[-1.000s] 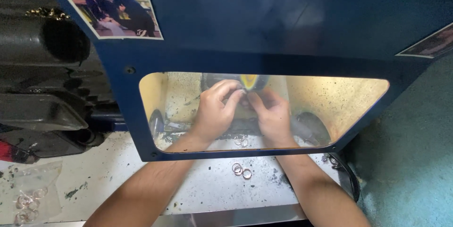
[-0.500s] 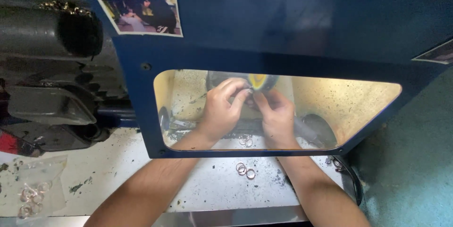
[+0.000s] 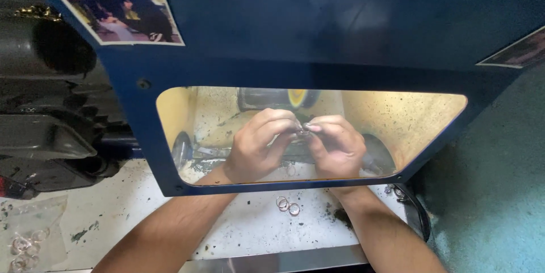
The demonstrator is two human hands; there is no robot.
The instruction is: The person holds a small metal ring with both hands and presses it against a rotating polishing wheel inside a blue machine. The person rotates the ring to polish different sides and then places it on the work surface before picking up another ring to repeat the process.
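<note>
I am looking down through the clear window (image 3: 397,120) of a blue guard panel (image 3: 318,34). Both hands are working behind it, close together, fingertips meeting at a small ring (image 3: 302,133). My left hand (image 3: 258,145) is curling its fingers inward and pinching the ring from the left; my right hand (image 3: 338,147) is closing thumb and forefinger on it from the right. The ring is sitting just below a yellow-edged polishing wheel (image 3: 295,98), though I cannot tell whether they are touching. Loose rings (image 3: 287,205) are lying on the speckled white bench (image 3: 250,227) between my forearms. A clear bag of rings (image 3: 25,243) is resting far left.
</note>
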